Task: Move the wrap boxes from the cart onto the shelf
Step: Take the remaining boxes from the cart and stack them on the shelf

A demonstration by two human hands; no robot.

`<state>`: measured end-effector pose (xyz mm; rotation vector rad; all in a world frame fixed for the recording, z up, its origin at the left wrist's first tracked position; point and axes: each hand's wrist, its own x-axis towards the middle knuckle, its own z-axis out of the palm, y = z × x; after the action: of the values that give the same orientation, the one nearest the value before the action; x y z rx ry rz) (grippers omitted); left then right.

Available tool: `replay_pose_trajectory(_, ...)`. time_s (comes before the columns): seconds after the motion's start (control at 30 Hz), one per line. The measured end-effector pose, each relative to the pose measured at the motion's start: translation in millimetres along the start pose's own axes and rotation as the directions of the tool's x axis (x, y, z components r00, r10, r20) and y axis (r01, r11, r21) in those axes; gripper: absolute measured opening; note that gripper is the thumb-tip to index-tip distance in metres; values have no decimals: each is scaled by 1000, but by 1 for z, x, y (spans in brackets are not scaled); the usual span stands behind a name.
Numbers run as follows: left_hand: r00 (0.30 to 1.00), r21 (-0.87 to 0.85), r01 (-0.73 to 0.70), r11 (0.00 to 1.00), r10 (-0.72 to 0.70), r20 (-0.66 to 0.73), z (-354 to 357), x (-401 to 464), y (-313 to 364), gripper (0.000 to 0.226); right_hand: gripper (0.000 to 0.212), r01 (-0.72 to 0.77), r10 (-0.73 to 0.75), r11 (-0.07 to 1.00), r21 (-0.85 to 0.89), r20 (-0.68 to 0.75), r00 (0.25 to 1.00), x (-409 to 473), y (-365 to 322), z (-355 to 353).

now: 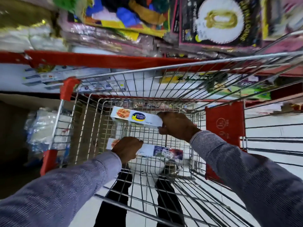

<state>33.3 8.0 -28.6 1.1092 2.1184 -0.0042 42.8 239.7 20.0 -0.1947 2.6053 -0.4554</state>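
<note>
Two long white wrap boxes are inside the wire cart. The far wrap box carries a food picture and a blue-and-yellow logo; my right hand grips its right end. The near wrap box lies lower in the basket, and my left hand is closed around its left part, hiding the middle of it. Both boxes point left to right. The shelf with a red edge runs across the view beyond the cart.
Packets of party goods and balloons fill the upper shelf. More wrap boxes lie on the white shelf level at left. A red child-seat flap stands at the cart's right. Plastic-wrapped goods sit left of the cart.
</note>
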Motion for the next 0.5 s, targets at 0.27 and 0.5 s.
replay_pose_trajectory(0.27, 971, 166, 32, 986, 9, -239, -177, -114, 36, 39, 43, 132, -160, 981, -142, -203, 966, -47, -50, -168)
replay_pose_trajectory(0.5, 780, 183, 134, 974, 10, -626, -326, -202, 73, 51, 32, 131, -237, 947, -293, -362, 902, -111, -107, -343)
